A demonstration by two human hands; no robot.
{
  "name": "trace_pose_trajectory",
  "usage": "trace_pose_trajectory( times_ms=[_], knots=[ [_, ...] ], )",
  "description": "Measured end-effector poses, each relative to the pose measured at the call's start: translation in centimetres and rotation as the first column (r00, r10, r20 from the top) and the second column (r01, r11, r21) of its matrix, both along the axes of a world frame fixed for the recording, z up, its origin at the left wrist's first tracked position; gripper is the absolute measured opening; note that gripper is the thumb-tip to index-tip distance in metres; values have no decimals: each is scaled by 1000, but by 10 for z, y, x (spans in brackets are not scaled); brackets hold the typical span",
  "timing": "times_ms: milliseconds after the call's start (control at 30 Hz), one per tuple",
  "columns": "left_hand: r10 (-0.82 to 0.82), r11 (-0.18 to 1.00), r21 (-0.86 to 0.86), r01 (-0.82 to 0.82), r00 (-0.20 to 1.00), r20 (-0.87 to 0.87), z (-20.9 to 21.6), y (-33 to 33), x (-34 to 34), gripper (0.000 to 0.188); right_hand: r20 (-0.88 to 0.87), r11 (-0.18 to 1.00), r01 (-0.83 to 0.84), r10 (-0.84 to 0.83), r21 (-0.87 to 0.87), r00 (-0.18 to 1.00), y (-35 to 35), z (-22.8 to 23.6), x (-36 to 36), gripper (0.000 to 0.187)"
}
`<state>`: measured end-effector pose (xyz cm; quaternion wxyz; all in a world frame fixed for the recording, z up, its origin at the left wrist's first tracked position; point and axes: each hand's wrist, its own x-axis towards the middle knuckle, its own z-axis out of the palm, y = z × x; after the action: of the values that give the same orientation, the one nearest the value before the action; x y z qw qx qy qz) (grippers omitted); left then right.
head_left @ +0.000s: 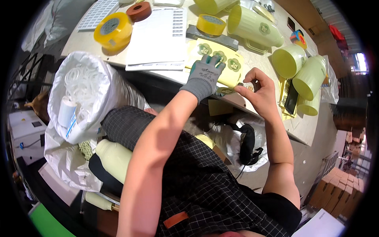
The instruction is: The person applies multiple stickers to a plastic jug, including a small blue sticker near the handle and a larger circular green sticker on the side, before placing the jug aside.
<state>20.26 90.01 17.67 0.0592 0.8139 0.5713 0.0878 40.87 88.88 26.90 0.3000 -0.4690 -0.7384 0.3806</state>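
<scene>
My left hand [204, 75], in a grey knitted glove with green fingertips, lies with fingers stretched over a pale yellow sticker sheet [226, 78] at the table's front edge. Dark flower-shaped stickers show on the sheet beyond its fingers. To the right, my bare right hand [261, 93] has thumb and forefinger pinched on a small sticker [248, 87], partly hidden by the fingers. A yellow strip [226, 91] pokes out between the two hands. Behind the sheet, a pale green cylindrical container [252, 28] lies on its side, bearing a similar flower sticker.
White paper sheets [156, 39], a big yellow tape roll [113, 31], a smaller one [211, 25] and a brown roll [139, 12] lie on the table [258, 65]. Several green containers [310, 77] stand right. A white sack [85, 91] of clear rings stands left.
</scene>
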Motion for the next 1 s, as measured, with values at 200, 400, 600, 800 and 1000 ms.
trace_pose_trajectory(
  times_ms=[200, 400, 600, 800, 1000],
  knots=[
    [-69, 945, -312, 95, 993, 95, 47, -114, -13, 32, -115, 961, -268, 259, -64, 959, -4, 9, -72, 35],
    [110, 992, 34, -125, 955, 276, 69, -302, -60, 45, -183, 761, -590, 561, -269, 807, -66, 4, -191, 34],
    [728, 578, 174, -797, 600, 332, 57, -451, -73, 88, 145, 501, -827, 865, -253, 480, -140, 13, -293, 47],
    [819, 468, 84, -880, 467, 334, 25, -467, -63, 86, 254, 366, -877, 921, -310, 295, -175, 4, -331, 50],
    [831, 410, 131, -903, 429, 354, 6, -474, -64, 63, 131, 354, -844, 935, -402, 330, -170, -14, -330, 45]
  ],
)
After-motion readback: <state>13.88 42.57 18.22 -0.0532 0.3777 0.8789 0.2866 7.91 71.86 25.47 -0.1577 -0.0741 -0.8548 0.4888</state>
